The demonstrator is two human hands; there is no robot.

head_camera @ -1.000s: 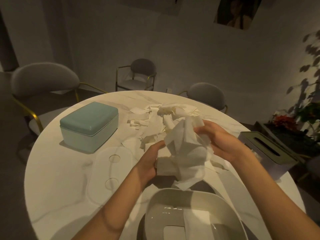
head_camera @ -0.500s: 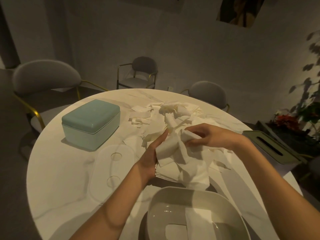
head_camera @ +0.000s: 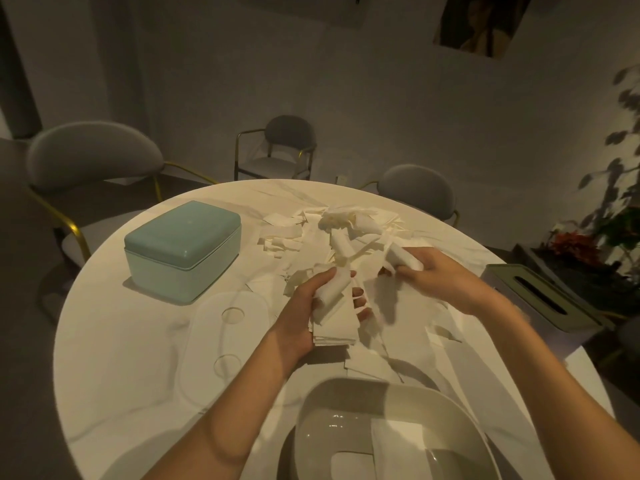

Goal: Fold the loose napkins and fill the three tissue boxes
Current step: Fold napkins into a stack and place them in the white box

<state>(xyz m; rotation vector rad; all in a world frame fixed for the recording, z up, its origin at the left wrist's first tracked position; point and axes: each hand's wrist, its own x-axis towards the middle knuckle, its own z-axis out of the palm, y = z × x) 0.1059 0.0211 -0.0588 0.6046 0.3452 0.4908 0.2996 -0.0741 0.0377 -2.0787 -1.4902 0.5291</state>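
Note:
Over the middle of the round white table, my left hand grips a folded stack of white napkins. My right hand pinches one end of a white napkin that is drawn out to the right of the stack. A loose heap of napkins lies behind both hands. An open white tissue box stands at the near edge with a napkin lying inside. A closed teal tissue box sits at the left, and an olive box with a slot at the right edge.
A flat white lid with two round marks lies left of my left arm. Grey chairs with gold frames ring the table's far side. A plant with red flowers stands at the right. More flat napkins lie under my right forearm.
The bunched napkin I held up has come down. My hands have moved apart: the left now holds a flat folded stack, and the right has drawn a napkin out to the right.

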